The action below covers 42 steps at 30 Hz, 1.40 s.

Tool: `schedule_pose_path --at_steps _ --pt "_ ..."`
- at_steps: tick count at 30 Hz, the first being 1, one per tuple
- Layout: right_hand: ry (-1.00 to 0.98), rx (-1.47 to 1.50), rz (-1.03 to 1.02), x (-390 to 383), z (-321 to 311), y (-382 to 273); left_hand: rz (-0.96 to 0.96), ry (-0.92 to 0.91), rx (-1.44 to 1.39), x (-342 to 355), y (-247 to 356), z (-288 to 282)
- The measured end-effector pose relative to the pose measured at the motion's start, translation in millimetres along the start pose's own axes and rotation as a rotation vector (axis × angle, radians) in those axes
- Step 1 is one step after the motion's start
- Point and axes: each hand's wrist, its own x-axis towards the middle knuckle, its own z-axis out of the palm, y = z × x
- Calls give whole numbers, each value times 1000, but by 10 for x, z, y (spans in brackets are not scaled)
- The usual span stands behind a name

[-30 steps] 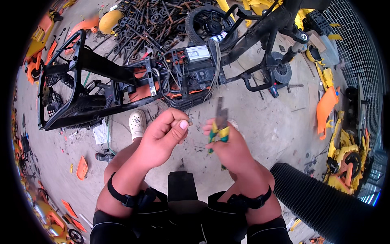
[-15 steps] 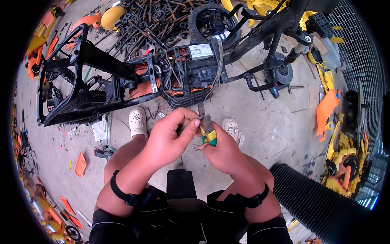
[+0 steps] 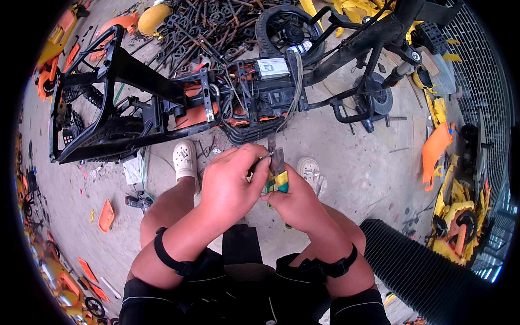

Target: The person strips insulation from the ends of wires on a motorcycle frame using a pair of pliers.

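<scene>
My right hand is closed round a pair of pliers with green and yellow grips. Their dark metal jaws point away from me. Close beside them, my left hand pinches a thin dark wire between thumb and forefinger. Its tip meets the jaws or lies just by them; which, I cannot tell. Just beyond both hands lies a stripped black vehicle frame with loose cables and a silver box in its middle.
Rusty metal parts are heaped behind the frame, next to a black wheel. Orange panels and yellow scrap lie along the right. A black ribbed object stands by my right knee. An orange piece lies on the left floor.
My left hand has turned slightly, and its wrist has come up a little beside the pliers. Both hands keep their holds. The whole view has shifted slightly.
</scene>
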Motion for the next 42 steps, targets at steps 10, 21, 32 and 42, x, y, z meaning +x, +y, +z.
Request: schedule_pose_path --at_steps 10,21,32,42 --pt "41 -7 72 15 73 -36 21 -11 139 -2 20 -65" --pt "142 97 6 17 110 -37 -50 -80 -54 -30 126 -134" --pt "517 680 40 -76 -796 85 -2 -6 -68 -74 -80 -262" --pt "-104 198 97 -60 -141 10 182 -31 -57 -49 -53 -75"
